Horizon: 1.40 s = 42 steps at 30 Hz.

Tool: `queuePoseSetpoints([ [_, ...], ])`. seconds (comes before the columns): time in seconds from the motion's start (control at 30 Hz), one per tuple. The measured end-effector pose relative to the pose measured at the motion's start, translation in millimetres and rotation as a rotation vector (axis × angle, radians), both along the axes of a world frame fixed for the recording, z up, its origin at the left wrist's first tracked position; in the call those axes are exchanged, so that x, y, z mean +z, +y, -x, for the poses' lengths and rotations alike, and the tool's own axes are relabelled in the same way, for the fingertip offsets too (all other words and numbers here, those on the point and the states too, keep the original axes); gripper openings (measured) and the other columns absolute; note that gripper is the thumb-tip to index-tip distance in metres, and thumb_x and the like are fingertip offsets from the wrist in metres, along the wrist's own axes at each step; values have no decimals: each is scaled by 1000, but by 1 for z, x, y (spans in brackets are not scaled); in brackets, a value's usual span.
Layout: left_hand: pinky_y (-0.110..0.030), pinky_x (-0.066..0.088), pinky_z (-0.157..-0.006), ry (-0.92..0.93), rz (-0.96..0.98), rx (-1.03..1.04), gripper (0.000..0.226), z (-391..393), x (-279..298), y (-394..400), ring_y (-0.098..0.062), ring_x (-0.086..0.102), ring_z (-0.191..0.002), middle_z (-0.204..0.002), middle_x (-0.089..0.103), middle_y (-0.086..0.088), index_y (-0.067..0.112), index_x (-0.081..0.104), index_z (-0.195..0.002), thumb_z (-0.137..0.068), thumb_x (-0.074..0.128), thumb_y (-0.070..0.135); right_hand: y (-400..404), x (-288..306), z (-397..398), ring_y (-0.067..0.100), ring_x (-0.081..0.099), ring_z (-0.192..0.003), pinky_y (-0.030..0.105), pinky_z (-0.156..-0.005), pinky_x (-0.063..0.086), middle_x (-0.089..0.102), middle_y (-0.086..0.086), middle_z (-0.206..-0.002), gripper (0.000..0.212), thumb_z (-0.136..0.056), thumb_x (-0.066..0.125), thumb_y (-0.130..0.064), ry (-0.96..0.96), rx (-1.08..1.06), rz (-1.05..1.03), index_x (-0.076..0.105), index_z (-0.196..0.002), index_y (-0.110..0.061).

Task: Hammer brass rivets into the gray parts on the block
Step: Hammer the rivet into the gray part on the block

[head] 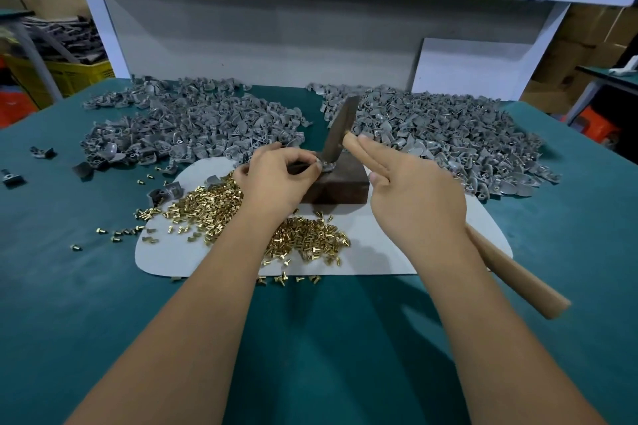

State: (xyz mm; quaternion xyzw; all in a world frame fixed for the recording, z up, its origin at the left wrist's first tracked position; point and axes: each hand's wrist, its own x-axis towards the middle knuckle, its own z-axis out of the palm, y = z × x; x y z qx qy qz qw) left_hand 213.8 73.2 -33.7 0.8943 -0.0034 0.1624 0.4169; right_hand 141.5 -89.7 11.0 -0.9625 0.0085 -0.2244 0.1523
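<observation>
A dark brown block (340, 185) stands on a white mat (390, 245) in the middle of the table. On its top left corner lies a gray part (326, 166), pinched by the fingertips of my left hand (276, 179). My right hand (411, 197) grips a hammer with a wooden handle (518, 276); two fingers lie stretched along the handle. The dark metal hammer head (340, 134) has its lower end touching the gray part. Brass rivets (207, 207) lie heaped on the mat under my left wrist.
Two large heaps of gray parts, one at the back left (186, 124) and one at the back right (445, 134), cover the green table (69, 286). Loose rivets and a few stray parts (41, 152) lie at the left. A white shelf frame (103, 21) rises behind.
</observation>
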Motion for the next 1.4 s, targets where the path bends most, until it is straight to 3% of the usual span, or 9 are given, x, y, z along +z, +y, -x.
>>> queuePoseSetpoints([
  [0.17, -44, 13, -108, -3, 18, -9, 4, 0, -1, -1, -6, 33, -135, -114, 63, 29, 45, 70, -82, -86, 70, 43, 1, 2, -1, 23, 51, -68, 31, -58, 36, 68, 2, -89, 54, -96, 49, -28, -91, -27, -20, 31, -138, -56],
  [0.27, -38, 13, -99, -15, 11, -9, 6, 1, -1, 0, -4, 33, -134, -113, 64, 28, 46, 69, -81, -86, 69, 44, 1, 0, 1, 27, 58, -74, 30, -58, 33, 67, 1, -89, 56, -95, 48, -26, -14, -19, 56, 30, -137, -58],
  [0.37, -40, 14, -103, -17, 32, 4, 8, -1, 0, 0, -6, 38, -131, -106, 62, 30, 46, 69, -78, -86, 71, 43, 4, 4, 2, 23, 44, -60, 29, -51, 27, 51, -2, -75, 57, -95, 49, -25, -127, -60, 20, 29, -138, -58],
  [0.5, -43, 19, -101, -42, 18, 17, 12, 1, 0, -2, -8, 43, -127, -88, 56, 37, 47, 68, -74, -85, 71, 44, 3, 1, 2, 26, 60, -76, 27, -51, 29, 65, -1, -87, 57, -94, 50, -26, -51, -30, 78, 31, -134, -62],
  [0.63, -45, 19, -105, -24, 34, 13, 5, 0, 0, -2, -7, 42, -128, -98, 61, 32, 44, 72, -81, -86, 71, 43, 3, 5, 2, 23, 51, -62, 28, -53, 37, 65, -1, -84, 57, -94, 52, -26, -172, -62, -31, 32, -135, -60],
  [0.8, -41, 17, -103, -26, 52, 26, 11, 1, 0, -3, -7, 42, -128, -99, 60, 29, 46, 68, -75, -84, 73, 42, 8, 2, 2, 23, 53, -66, 27, -48, 26, 64, -1, -87, 58, -95, 49, -27, -84, -33, 105, 27, -135, -64],
  [1.0, -46, 18, -106, -24, 27, 22, 11, 0, -1, -2, -5, 41, -128, -99, 61, 34, 49, 68, -75, -85, 70, 46, 4, 1, 0, 16, 36, -60, 25, -45, 20, 38, -10, -72, 65, -93, 51, -22, -50, -62, 116, 25, -134, -66],
  [1.3, -48, 16, -108, -45, 15, 39, 13, 2, 0, -4, -6, 40, -130, -105, 62, 30, 48, 66, -74, -85, 71, 42, 10, -1, -1, 10, 24, -48, 24, -43, 16, 34, -6, -67, 68, -95, 47, -21, -44, -91, 120, 16, -137, -64],
  [1.4, -50, 16, -109, -33, 25, 45, 11, 1, 1, -4, -7, 41, -128, -106, 62, 28, 47, 67, -76, -84, 72, 42, 10, 1, 0, 14, 33, -49, 24, -43, 19, 43, -4, -69, 66, -95, 49, -20, -121, -95, 68, 20, -138, -62],
])
